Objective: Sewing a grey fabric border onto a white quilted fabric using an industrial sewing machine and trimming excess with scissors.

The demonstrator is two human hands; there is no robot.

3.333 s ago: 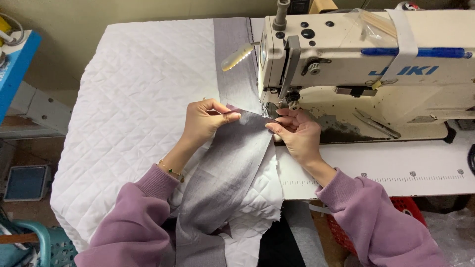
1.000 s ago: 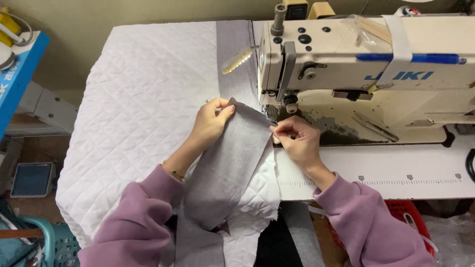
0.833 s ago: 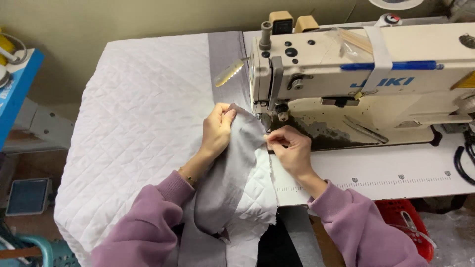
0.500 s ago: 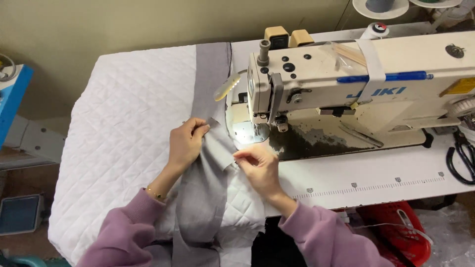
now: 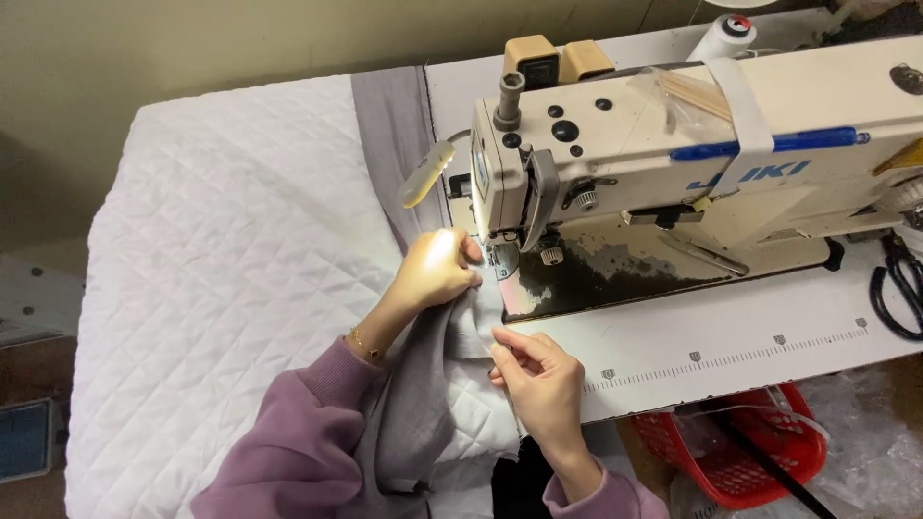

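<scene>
A cream industrial sewing machine (image 5: 692, 163) stands on a white table (image 5: 731, 336), its lamp lit over the needle area (image 5: 500, 258). My left hand (image 5: 437, 269) grips a grey fabric strip (image 5: 423, 384) right at the presser foot. My right hand (image 5: 538, 370) pinches the near edge of the same grey strip and the white quilted piece (image 5: 481, 423) under it, at the table's front edge. The grey strip runs on behind the machine (image 5: 394, 135).
A large white quilted sheet (image 5: 221, 279) covers the surface to the left. Black scissors (image 5: 899, 284) lie at the table's right edge. A red basket (image 5: 740, 447) sits below the table front. A thread cone (image 5: 721, 34) stands behind the machine.
The view has shifted so the machine sits higher and farther right. My left hand moved up to the presser foot; my right hand drew back toward the table's front edge.
</scene>
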